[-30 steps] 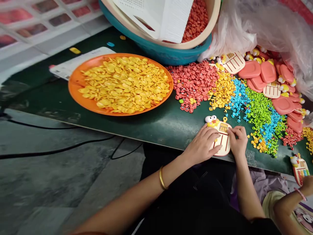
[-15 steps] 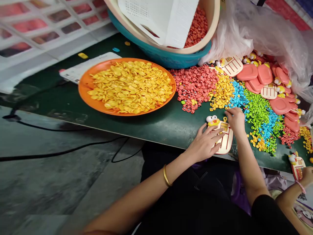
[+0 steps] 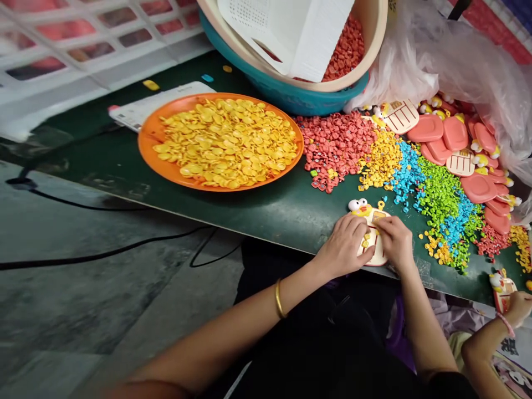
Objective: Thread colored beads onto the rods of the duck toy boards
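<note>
A small cream toy calculator (image 3: 371, 233) with a yellow duck head lies near the front edge of the dark green table (image 3: 266, 213). My left hand (image 3: 344, 245) rests on its left side and holds it down. My right hand (image 3: 396, 239) lies on its right side, fingertips pressed to the toy's face; whether they pinch a small piece I cannot tell. Several yellow buttons show on the toy between my hands. Just beyond lie piles of loose buttons: red (image 3: 336, 145), yellow (image 3: 380, 158), blue (image 3: 405, 173) and green (image 3: 443, 197).
An orange plate (image 3: 153, 141) of yellow discs sits at the left. Behind it, stacked basins (image 3: 291, 88) hold red pieces and a white sheet. Pink toy backs (image 3: 455, 133) spill from a plastic bag. Another person's hand (image 3: 519, 307) holds a toy at the lower right.
My right hand reached out to the button piles half a second ago and has come back onto the toy. My left hand has stayed on the toy.
</note>
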Demonstrator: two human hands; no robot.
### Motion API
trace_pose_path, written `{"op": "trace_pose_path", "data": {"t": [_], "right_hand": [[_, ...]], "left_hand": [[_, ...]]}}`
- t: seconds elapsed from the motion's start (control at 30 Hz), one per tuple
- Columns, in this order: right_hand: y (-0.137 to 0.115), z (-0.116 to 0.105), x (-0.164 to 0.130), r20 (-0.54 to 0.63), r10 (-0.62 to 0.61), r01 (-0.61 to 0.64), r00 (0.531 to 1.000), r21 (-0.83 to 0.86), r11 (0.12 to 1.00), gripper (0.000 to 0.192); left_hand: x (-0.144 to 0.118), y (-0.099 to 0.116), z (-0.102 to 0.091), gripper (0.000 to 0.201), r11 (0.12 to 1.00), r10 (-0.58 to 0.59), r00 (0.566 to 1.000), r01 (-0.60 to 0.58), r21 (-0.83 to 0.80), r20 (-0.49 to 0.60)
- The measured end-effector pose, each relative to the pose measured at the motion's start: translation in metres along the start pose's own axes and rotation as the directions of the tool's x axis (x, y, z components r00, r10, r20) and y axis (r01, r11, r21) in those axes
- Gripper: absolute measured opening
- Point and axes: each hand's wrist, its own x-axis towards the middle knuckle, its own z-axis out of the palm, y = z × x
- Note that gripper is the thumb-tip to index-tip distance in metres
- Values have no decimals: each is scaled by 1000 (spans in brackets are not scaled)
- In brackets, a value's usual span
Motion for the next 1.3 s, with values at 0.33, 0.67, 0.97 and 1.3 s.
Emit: {"op": "trace_pose_path", "data": {"t": [0.33, 0.67, 0.97, 1.3], "right_hand": [[2, 17, 115, 242, -70, 124, 968, -213, 969, 9], [22, -23, 11, 84, 423, -430, 902, 256, 866, 21], [-2, -8, 6, -73, 90, -97, 993, -100, 990, 24], [-20, 7, -12, -37, 39, -35, 999, 100, 994, 27]], "left_hand": [[0, 3, -10, 47, 984, 155, 978, -166, 68, 143], [-1, 3, -5, 40, 986, 162, 979, -166, 28, 122], [2, 13, -1, 42, 993, -40, 996, 31, 115, 78], [0, 6, -1, 21, 986, -109, 994, 111, 124, -21]]}}
